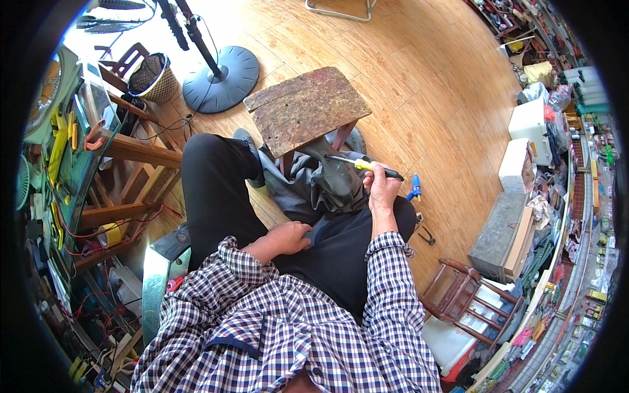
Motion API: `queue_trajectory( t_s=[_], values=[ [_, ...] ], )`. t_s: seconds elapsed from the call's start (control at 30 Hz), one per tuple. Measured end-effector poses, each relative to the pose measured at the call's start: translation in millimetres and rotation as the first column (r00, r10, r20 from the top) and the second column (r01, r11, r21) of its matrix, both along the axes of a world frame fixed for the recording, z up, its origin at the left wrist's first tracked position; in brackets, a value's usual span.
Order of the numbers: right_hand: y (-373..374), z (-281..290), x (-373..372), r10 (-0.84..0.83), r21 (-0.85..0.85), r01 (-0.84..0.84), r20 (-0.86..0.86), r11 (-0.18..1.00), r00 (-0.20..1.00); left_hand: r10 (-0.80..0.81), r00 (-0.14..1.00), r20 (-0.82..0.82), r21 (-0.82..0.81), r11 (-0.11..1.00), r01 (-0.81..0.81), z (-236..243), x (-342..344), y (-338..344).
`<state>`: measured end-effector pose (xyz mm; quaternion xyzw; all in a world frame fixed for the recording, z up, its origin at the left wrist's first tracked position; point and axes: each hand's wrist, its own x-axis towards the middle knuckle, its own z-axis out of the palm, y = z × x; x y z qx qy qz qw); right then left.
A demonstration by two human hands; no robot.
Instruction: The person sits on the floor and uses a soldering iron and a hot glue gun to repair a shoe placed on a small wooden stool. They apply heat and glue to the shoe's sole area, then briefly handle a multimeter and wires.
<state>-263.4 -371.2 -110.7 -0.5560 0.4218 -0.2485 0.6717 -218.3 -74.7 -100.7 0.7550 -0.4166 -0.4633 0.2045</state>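
My right hand point(382, 187) is closed around the yellow and black handle of a screwdriver-like tool point(362, 164). Its thin metal shaft points left, with the tip at a grey rubbery boot-like piece point(331, 171). That piece seems part of a crumpled grey waterproof garment point(298, 187), lying between my knees and against a worn wooden stool point(308, 108). My left hand point(288, 238) rests on my lap with its fingers curled down by a dark grey fold; what they hold, if anything, is hidden.
A blue tool point(414, 188) lies on the floor right of my knee. Left are a wooden frame point(141, 149), a wicker basket point(160, 82) and a round black stand base point(223, 82). Right stand a small wooden chair point(458, 295), a grey box point(498, 236) and shelves of small goods point(593, 216).
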Motion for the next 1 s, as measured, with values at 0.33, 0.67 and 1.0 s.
queue_trajectory(
  t_s=[0.33, 0.67, 1.0],
  values=[
    [1.0, 2.8, -0.7, -0.006, -0.007, 0.006, -0.005, 1.000, 1.000, -0.004, 1.000, -0.012, 0.013, 1.000, 0.004, 3.1, 1.5, -1.9],
    [3.6, 9.7, 0.0, -0.022, -0.002, 0.022, 0.008, 1.000, 1.000, -0.002, 1.000, -0.019, 0.003, 1.000, 0.003, 2.3, 1.8, -0.8],
    [0.9, 6.4, -2.3, -0.020, -0.012, 0.020, 0.013, 1.000, 1.000, -0.020, 1.000, 0.006, -0.015, 1.000, 0.020, -8.4, 0.0, 0.7]
  ],
)
